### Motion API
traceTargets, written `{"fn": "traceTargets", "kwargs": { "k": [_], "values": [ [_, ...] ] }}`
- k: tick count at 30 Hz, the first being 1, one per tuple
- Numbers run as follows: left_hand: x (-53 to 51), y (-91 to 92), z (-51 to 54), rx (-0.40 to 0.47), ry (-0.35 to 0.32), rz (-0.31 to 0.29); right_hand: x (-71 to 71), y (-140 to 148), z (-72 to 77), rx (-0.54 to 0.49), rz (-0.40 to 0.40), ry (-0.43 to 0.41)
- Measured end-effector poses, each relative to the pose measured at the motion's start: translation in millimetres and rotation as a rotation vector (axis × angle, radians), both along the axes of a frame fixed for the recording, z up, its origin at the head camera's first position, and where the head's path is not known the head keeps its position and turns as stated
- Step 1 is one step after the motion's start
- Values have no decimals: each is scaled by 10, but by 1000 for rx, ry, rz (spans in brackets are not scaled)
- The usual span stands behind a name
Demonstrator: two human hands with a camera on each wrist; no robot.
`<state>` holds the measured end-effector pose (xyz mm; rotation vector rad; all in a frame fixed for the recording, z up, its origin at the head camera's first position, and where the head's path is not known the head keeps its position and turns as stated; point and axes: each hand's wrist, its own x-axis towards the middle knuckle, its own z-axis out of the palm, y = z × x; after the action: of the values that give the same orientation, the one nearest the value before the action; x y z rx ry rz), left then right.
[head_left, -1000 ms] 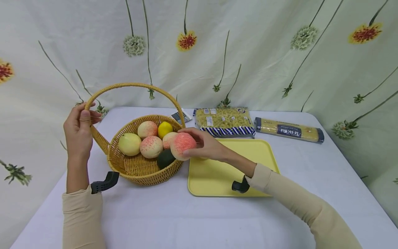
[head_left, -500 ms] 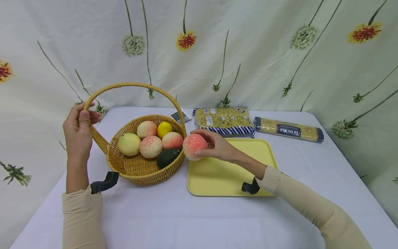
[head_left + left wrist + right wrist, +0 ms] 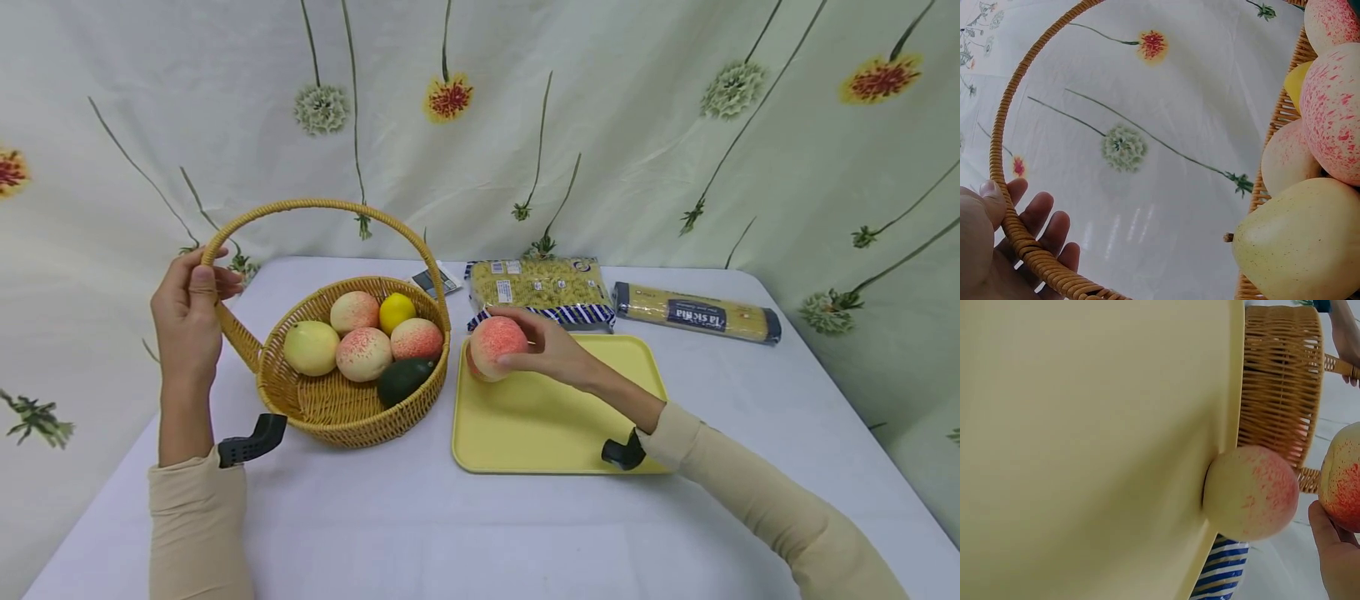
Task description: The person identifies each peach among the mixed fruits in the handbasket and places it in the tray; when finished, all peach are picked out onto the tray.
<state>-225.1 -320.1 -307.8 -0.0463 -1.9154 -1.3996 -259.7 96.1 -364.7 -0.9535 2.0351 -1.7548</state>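
Note:
In the head view, my left hand (image 3: 187,308) holds the left side of the handle (image 3: 322,204) of a wicker basket (image 3: 352,433). The left wrist view shows the thumb on one side of the handle and the fingers behind it. My right hand (image 3: 555,354) grips a peach (image 3: 498,343) over the left part of a yellow tray (image 3: 540,433). Another peach (image 3: 1250,494) sits in the tray's corner, mostly hidden behind the held one from above. Inside the basket lie several peaches (image 3: 364,354), a yellow-green pear (image 3: 1300,240), a lemon (image 3: 397,312) and a dark green avocado (image 3: 405,381).
Behind the tray lies a bag of pasta (image 3: 540,287) with blue-striped ends. A long pack of spaghetti (image 3: 697,312) is to its right. A small grey-and-white packet (image 3: 447,282) is partly hidden behind the basket handle. A flowered cloth (image 3: 637,167) hangs at the back.
My right hand has carried the peach rightward, from above the basket's right rim to over the tray. The peach and avocado it covered now show fully. My left hand stays on the handle.

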Motion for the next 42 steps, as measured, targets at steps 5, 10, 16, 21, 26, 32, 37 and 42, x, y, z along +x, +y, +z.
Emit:
{"fn": "traceTargets", "kwargs": {
  "k": [5,10,16,21,26,32,37,42],
  "values": [
    [-3,-11,-5,3,-1,1,-39,84,-16,2,-18,5],
    [-7,-19,-12,4,-19,4,-69,171,-41,24,-56,-6],
    [-15,-19,-11,14,-16,-11,-107,279,-59,37,-98,-22],
    [-16,-20,-11,22,-22,-12,-127,347,-52,47,-118,-28],
    [-7,-18,-11,28,-13,-12,-161,404,-45,89,-135,-37],
    [4,-19,-14,31,-19,-8,-229,467,-91,141,-142,-39],
    [-1,-17,-12,38,-15,-14,-265,528,-109,189,-156,-51],
    [-5,-15,-14,31,-18,-4,-285,569,-118,252,-166,-32]
  ]
}}
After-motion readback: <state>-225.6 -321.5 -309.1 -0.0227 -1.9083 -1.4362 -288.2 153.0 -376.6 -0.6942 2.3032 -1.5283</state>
